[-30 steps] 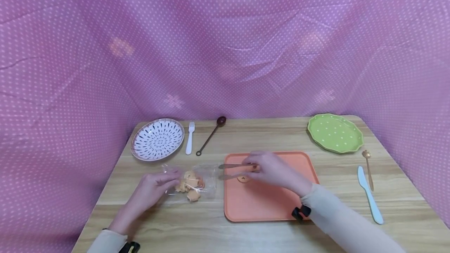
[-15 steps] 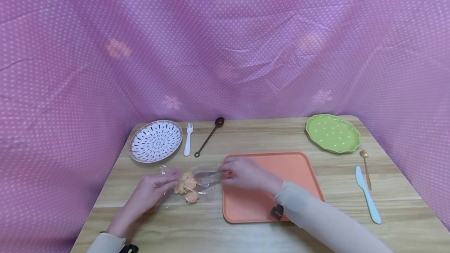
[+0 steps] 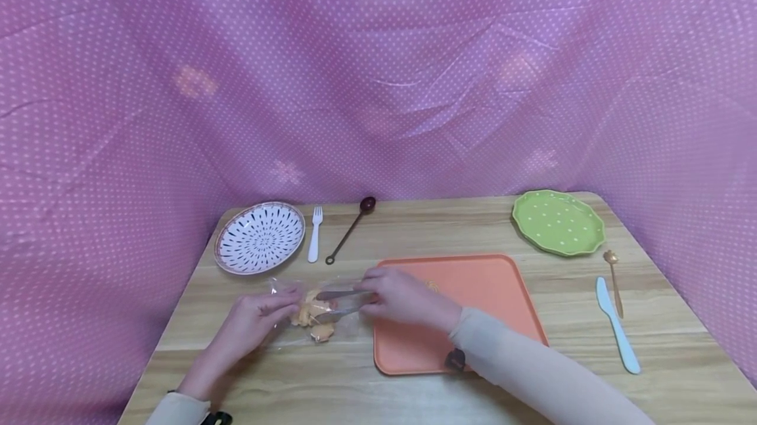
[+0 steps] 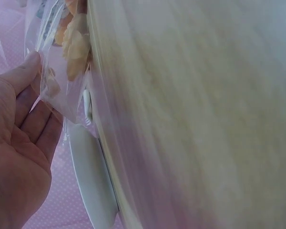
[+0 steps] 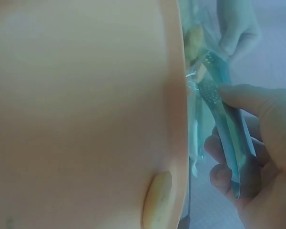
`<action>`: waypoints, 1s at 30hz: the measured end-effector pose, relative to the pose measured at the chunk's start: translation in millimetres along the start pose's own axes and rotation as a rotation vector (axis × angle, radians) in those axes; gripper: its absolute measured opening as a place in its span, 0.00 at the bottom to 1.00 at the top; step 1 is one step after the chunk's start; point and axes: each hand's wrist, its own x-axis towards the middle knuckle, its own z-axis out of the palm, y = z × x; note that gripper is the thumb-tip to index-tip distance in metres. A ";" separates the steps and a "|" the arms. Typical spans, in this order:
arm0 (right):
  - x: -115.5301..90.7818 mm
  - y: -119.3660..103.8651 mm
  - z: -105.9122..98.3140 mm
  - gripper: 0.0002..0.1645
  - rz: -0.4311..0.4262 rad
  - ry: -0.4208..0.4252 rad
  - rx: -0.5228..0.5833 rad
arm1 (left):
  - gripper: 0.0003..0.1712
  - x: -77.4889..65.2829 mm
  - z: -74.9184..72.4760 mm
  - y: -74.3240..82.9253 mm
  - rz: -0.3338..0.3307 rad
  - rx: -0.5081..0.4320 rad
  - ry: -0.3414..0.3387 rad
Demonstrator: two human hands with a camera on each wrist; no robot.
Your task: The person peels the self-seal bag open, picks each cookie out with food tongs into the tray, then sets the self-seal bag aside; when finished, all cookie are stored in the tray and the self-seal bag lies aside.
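In the head view my left hand [image 3: 251,323] pinches the left edge of a clear plastic bag [image 3: 350,328] lying on the table. Several pale cookies [image 3: 304,313] sit in the bag; the left wrist view has the film [image 4: 62,98] between thumb and fingers. Metal tongs [image 3: 340,293] are gripped by my right hand [image 3: 408,297], pointing left. Their spread tips are at the bag's cookies, and in the right wrist view the perforated tongs ends [image 5: 210,93] overlap the bag. One cookie [image 3: 432,286] lies on the orange tray [image 3: 473,274], partly hidden behind my right hand.
At the back left are a patterned white plate [image 3: 260,239], a white fork [image 3: 315,238] and a dark long-handled spoon [image 3: 349,234]. To the right stand a green dotted plate [image 3: 558,223], a small gold spoon [image 3: 615,284] and a light blue knife [image 3: 618,330].
My right hand has moved left with the tongs from over the tray to the cookies in the bag. A cookie now lies on the tray behind it. My left hand keeps hold of the bag.
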 end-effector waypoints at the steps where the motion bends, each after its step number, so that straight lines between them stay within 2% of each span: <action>1: 0.4 -1.0 0.2 0.23 0.008 -0.003 0.005 | 0.13 -0.1 0.0 -0.2 -0.001 -0.001 0.002; 8: 3.2 -3.5 3.1 0.20 0.012 -0.006 0.032 | 0.14 0.1 -1.3 0.2 0.006 0.004 0.004; 14: 2.8 -2.9 4.6 0.19 -0.006 0.011 0.028 | 0.14 -0.3 -2.9 1.8 -0.023 -0.001 -0.014; 18: -2.2 -1.0 1.7 0.20 0.017 0.010 0.053 | 0.13 -0.3 -3.4 2.6 -0.040 -0.005 -0.025; 24: -27.1 12.3 -17.1 0.16 0.099 0.038 0.117 | 0.14 0.1 -4.0 3.6 -0.049 -0.009 -0.039; 27: -47.9 21.2 -31.8 0.14 0.158 0.076 0.152 | 0.14 0.1 -4.2 3.4 -0.053 -0.021 -0.044; 30: -71.6 30.9 -47.0 0.16 0.217 0.119 0.146 | 0.14 -0.2 -4.1 2.9 -0.059 -0.030 -0.049</action>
